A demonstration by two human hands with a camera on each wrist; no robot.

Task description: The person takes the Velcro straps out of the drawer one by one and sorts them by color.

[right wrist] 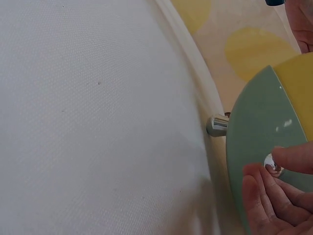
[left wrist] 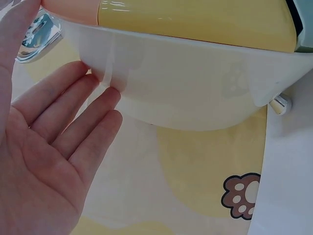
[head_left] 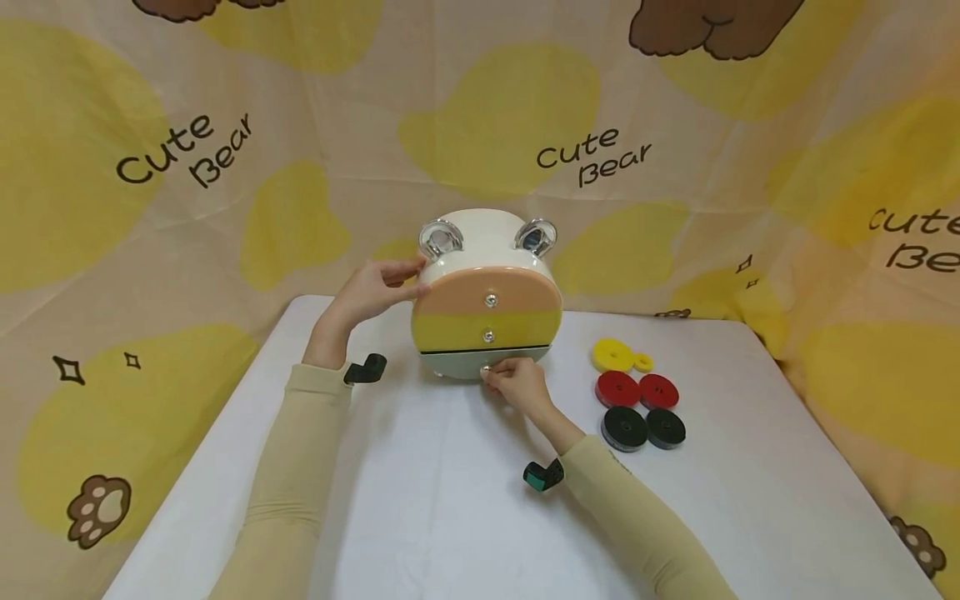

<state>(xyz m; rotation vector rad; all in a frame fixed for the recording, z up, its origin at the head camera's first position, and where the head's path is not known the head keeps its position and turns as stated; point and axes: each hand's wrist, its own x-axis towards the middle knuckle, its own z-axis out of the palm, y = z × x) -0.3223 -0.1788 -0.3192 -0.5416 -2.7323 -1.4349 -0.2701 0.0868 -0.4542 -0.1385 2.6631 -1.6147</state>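
A round, cream-white drawer box has silver ears and orange, yellow and pale green drawer fronts, each with a silver knob. My left hand is at the box's left side. In the left wrist view its fingers are extended, with fingertips right at the cream wall. My right hand pinches the silver knob of the bottom green drawer between thumb and fingers. Along the top of that drawer runs a dark gap, and in the left wrist view its green front stands out past the yellow one.
To the right lie a large yellow disc and a small yellow one, two red discs and two black discs. A white cloth covers the table. A bear-print curtain hangs behind it.
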